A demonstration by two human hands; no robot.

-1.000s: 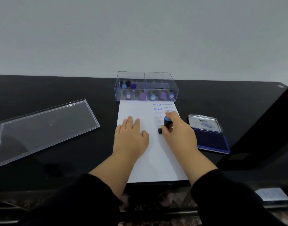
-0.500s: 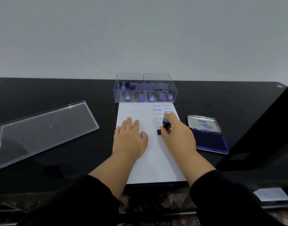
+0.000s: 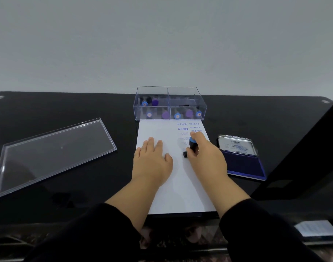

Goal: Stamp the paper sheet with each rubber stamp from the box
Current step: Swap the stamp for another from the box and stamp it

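A white paper sheet (image 3: 178, 188) lies on the black table, with blue prints such as "AIR MAIL" and "FRAGILE" near its far right corner. My right hand (image 3: 206, 159) grips a black rubber stamp (image 3: 191, 148) with a blue top and holds it upright, its base down on the sheet below the prints. My left hand (image 3: 152, 161) rests flat on the sheet, fingers straight. Behind the sheet stands a clear two-part box (image 3: 169, 104) with several blue- and purple-topped stamps inside.
An open blue ink pad (image 3: 241, 157) lies right of the sheet, its lid raised at the back. The box's clear lid (image 3: 50, 156) lies on the table at the left. A dark slanted edge crosses the right side.
The hands and stamp hold nearly the same spot on the sheet; the view shifts slightly.
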